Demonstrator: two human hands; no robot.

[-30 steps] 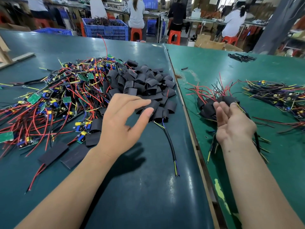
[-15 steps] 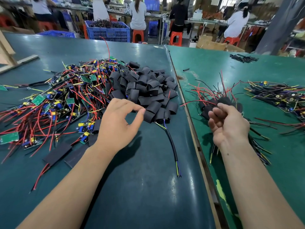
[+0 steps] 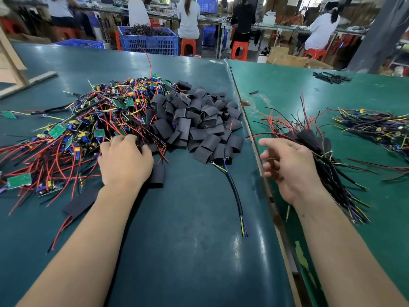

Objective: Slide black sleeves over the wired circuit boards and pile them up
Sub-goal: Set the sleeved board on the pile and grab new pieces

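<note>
The left hand lies palm down at the near edge of the tangle of wired circuit boards, fingers curled into the red and black leads; whether it grips one I cannot tell. A flat black sleeve lies just beside it at three o'clock, long axis running twelve to six. The heap of black sleeves sits at one o'clock from that hand. The right hand hovers loosely curled, holding nothing, thumb toward ten o'clock (over the seam between two green tables). Behind it lies the pile of sleeved boards, cables trailing toward five o'clock.
</note>
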